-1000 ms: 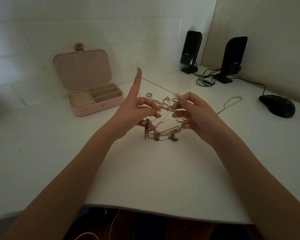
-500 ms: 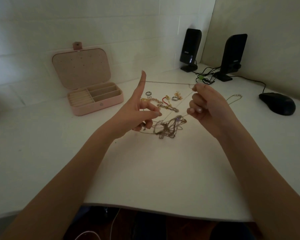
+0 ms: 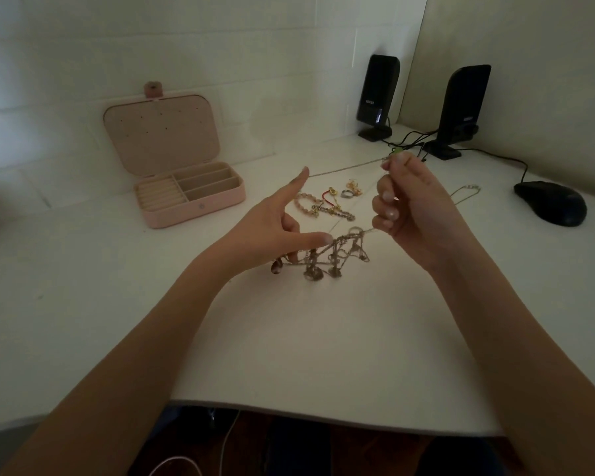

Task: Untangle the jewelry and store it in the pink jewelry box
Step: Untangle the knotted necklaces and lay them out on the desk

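The pink jewelry box [image 3: 193,209] stands open at the back left, its compartments holding nothing. Just above the white desk hangs a tangle of silver chains [image 3: 337,255] between my hands. My left hand [image 3: 265,231] has its index finger and thumb stretched out, the thumb tip touches the tangle, and its curled lower fingers hold the tangle's left end. My right hand [image 3: 416,207] is closed in a fist and pinches a thin chain [image 3: 344,169], which runs taut to my left index fingertip.
Behind my hands lie a beaded bracelet [image 3: 304,204], a red cord charm [image 3: 330,199], a ring [image 3: 347,194] and a thin necklace [image 3: 464,192]. A black mouse [image 3: 550,207] sits at the right. Two black speakers [image 3: 378,94] with cables stand at the back.
My right hand has pulled up and to the right, away from the left, drawing the thin chain taut. The tangle has stretched out between my hands.
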### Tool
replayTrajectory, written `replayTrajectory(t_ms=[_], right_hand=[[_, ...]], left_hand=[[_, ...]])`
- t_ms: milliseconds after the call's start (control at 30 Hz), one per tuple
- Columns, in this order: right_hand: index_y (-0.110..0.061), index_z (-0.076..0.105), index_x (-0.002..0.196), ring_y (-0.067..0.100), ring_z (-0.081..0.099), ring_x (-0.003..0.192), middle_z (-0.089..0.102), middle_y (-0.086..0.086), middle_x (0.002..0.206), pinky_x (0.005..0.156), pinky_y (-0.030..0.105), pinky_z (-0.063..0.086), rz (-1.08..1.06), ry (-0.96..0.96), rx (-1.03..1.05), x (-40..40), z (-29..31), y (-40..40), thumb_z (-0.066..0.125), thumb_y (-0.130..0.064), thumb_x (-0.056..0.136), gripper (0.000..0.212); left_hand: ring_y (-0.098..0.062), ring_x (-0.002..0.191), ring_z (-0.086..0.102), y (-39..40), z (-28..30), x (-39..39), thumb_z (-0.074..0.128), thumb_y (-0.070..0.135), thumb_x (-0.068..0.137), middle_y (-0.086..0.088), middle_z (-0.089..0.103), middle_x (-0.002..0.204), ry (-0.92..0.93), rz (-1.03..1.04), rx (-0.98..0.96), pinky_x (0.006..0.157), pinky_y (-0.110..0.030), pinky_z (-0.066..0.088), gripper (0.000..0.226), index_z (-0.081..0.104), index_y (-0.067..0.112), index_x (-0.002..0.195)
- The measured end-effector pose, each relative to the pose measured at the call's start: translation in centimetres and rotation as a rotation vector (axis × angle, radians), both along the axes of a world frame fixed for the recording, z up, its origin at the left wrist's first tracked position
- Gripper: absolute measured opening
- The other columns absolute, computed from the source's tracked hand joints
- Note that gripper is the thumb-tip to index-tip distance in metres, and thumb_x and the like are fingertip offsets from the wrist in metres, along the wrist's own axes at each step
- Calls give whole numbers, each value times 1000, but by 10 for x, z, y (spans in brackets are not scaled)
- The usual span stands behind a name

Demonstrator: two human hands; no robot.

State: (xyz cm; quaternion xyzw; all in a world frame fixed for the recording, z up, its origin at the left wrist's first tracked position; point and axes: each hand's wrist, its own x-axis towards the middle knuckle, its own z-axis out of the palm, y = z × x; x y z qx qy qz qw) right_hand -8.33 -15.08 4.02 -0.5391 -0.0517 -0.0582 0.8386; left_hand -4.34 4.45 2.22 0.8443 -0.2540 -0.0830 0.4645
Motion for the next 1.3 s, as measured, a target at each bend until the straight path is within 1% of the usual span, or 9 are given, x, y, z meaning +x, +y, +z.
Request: replayTrajectory(t_ms=[167,367,500,667,800,900,1000,1100,1300], right_hand=[[-13,48,88,9,36,41,32,-3,48,39,19,33,71,-16,-41,-1,-1,0,40,-23,101,18],[-13,53,87,8,29,38,28,-3,48,39,17,26,114,53,-158,0,-4,0,44,-24,99,19],[-11,59,90,9,25,37,29,-2,48,42,20,18,94,75,-339,2,-8,-2,49,-24,97,18],[-8,66,92,10,28,38,33,-3,45,42,19,23,82,91,-581,2,-9,-2,64,-26,86,19],[-9,69,91,12,26,42,33,0,49,41,19,26,146,108,-834,2,-13,1,75,-26,78,22],[-20,72,93,8,25,42,31,-5,49,41,17,25,168,101,-929,1,-17,9,76,-33,76,21],[-26,74,90,7,23,42,29,-9,45,43,16,24,146,67,-910,0,-19,21,74,-40,76,20],[-27,74,84,7,21,40,29,-9,40,42,13,24,151,34,-758,-1,-18,30,72,-32,80,8],[-6,73,96,5,23,37,33,-10,40,40,12,24,127,34,-668,0,-23,38,73,-20,81,21]], left_hand=[[-8,41,36,0,-5,2,67,20,84,11,39,40,-140,73,56,55,-26,42,66,39,34,142],[-15,44,61,1,-6,4,46,14,94,3,59,46,-237,305,-77,43,-38,55,42,51,30,133],[-25,46,63,2,-7,9,38,11,98,3,58,45,-273,389,-176,44,-31,53,39,54,27,130],[-12,33,54,3,-6,11,32,4,99,-4,57,49,-230,461,-334,36,-22,44,44,54,23,132],[-14,37,59,2,-5,8,36,10,102,1,59,44,-165,395,-418,39,-27,49,39,50,24,136],[-12,36,57,-2,0,1,42,20,101,-1,60,46,-84,296,-436,35,-17,38,42,40,26,142],[-13,37,56,-5,6,-3,45,25,99,-3,63,51,-21,189,-489,34,-17,35,47,33,32,144],[-14,37,55,-7,8,-5,50,30,96,-3,63,52,7,128,-510,34,-19,34,52,32,33,144],[-9,30,43,-9,12,-8,63,42,79,1,61,53,52,165,-486,33,-17,32,72,34,31,144]])
